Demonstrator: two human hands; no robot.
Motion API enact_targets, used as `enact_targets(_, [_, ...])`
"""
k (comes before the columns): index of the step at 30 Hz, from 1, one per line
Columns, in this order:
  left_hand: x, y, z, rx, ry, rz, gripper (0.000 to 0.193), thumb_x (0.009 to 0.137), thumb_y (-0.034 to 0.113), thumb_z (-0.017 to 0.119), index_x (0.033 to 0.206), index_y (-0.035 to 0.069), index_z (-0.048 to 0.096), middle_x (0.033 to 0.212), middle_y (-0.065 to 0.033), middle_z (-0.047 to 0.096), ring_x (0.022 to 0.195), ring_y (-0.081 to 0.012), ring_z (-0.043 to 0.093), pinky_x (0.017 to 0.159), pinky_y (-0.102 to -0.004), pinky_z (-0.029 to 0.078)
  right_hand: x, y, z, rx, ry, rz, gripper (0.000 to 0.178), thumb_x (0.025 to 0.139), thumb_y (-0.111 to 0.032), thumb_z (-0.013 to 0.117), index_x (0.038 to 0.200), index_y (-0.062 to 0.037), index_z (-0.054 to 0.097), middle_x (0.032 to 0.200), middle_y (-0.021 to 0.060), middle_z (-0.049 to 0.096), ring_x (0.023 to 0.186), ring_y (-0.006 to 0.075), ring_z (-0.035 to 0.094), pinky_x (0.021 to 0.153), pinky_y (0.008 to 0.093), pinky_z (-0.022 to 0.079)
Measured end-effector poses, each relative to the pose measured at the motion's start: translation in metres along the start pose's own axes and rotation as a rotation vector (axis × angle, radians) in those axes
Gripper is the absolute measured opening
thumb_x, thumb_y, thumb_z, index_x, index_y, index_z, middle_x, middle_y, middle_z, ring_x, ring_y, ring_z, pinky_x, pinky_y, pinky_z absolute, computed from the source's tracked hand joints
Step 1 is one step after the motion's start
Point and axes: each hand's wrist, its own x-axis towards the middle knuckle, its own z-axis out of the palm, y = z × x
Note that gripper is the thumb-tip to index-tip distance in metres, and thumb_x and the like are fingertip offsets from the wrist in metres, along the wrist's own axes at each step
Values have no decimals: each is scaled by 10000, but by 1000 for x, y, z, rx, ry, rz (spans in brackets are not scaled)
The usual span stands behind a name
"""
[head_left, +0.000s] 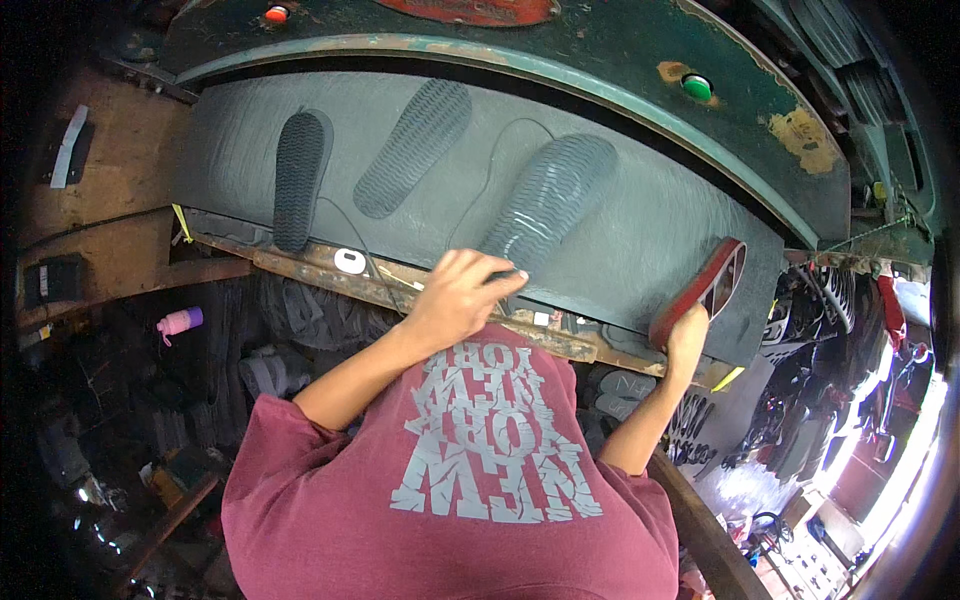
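Note:
A wide grey rubber sheet (440, 235) lies across the press bed in front of me. My left hand (457, 300) is at its near edge, thumb and fingers closed at the heel end of a dark, ridged shoe sole (556, 190). The exact grip there is partly hidden. My right hand (686, 340) is wrapped round the lower end of a red sole-shaped cutting die (712, 285), which is tilted up at the sheet's right side. Two more sole shapes, a dark one (300, 180) and a greyer one (413, 150), lie left of my left hand.
The press's green beam (500, 50) spans the far side, with a green button (697, 87) and a red one (277, 14). A white rounded case (350, 261) rests on the near ledge. A pink bottle (180, 321) is lower left. Black sole pieces hang at right.

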Motion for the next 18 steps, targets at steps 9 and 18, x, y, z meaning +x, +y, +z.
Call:
enact_targets(9, [-10, -14, 26, -57, -118, -110, 452, 758, 130, 833, 1139, 30, 612, 1434, -236, 462, 1359, -426, 424, 1112, -531, 358, 1, -43, 21, -159, -200, 25, 256, 848, -171, 644, 995, 37, 664, 956, 304, 701, 954, 473, 684, 825, 548, 529])
enact_targets(18, [10, -10, 45, -30, -151, -315, 539, 674, 145, 919, 1069, 77, 558, 1510, -238, 395, 1375, -433, 385, 1123, -540, 327, 0, -44, 28, -154, -174, 41, 249, 852, -198, 640, 955, 25, 681, 940, 289, 710, 941, 464, 689, 833, 542, 526])
